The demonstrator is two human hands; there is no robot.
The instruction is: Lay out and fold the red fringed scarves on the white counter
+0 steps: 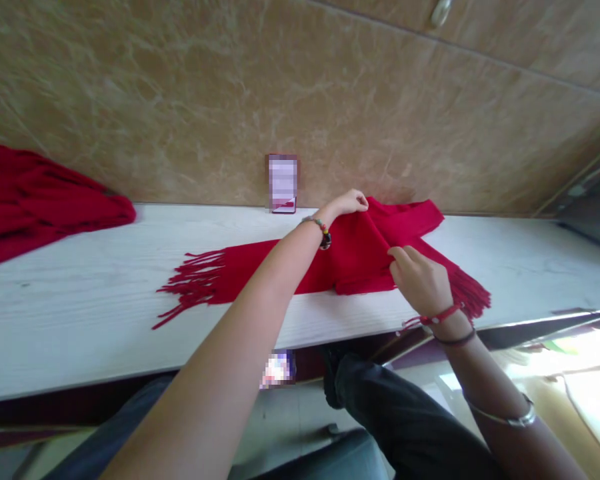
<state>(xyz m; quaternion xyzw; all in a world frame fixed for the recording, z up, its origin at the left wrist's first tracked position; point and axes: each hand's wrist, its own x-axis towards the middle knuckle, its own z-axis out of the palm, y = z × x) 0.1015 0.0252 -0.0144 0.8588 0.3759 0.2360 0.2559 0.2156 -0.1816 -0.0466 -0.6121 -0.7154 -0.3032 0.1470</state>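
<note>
A red scarf [357, 257] with fringed ends lies partly folded on the white wood-grain tabletop [80, 313]. One fringe spreads to the left, the other hangs toward the right front edge. My left hand [349, 202] pinches the scarf's cloth at its far side, near the wall. Closer to me, my right hand [423, 280] is closed on another edge of the same cloth, fingertips pressed together. Between the two hands the fabric is drawn into a slanting fold. A flap of the scarf points to the right beyond them.
A heap of red cloth [50, 207] lies at the far left against the brown marbled wall [180, 100]. A phone-like object with a blurred face [283, 183] leans on the wall behind the scarf. The table's front edge runs just above my legs [395, 407].
</note>
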